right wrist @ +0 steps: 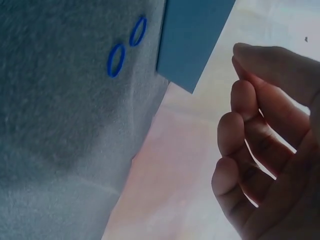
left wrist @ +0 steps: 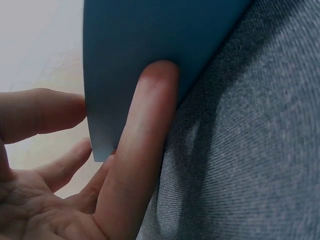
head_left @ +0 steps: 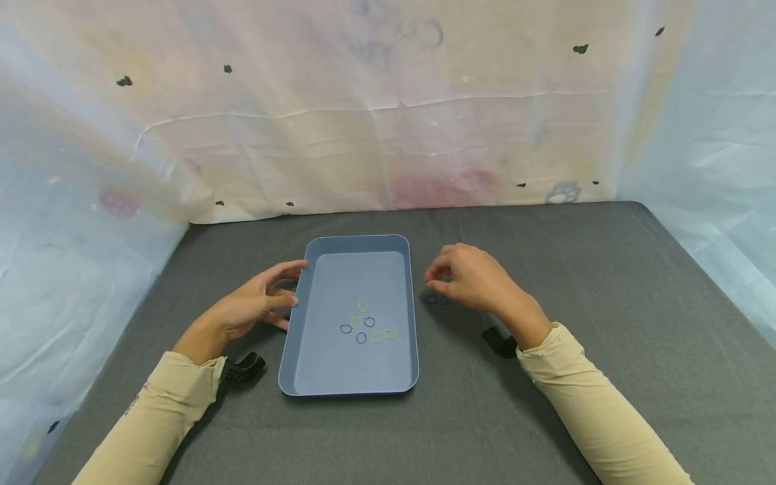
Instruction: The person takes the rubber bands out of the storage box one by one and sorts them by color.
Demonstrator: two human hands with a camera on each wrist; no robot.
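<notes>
A blue-grey tray (head_left: 348, 374) lies on the table, holding several thin yellow loops (head_left: 359, 307) and three blue loops (head_left: 370, 327) like small rubber bands. Along the tray's left side is my left hand (head_left: 251, 303), fingers spread. In the left wrist view, one extended finger (left wrist: 145, 130) presses the outer wall while another touches the rim. My right hand (head_left: 469, 276) hovers right of the tray, thumb and index fingertips together, other fingers curled; nothing shows between them. Two blue loops (right wrist: 109, 64) lie on the cloth below this hand, beside the tray.
Dark grey cloth (head_left: 545, 269) covers the table. Behind it hangs a pale patterned sheet (head_left: 388, 148), with more sheeting at both sides. A black strap piece (head_left: 245, 368) sits at the left wrist, another (head_left: 499, 342) at the right.
</notes>
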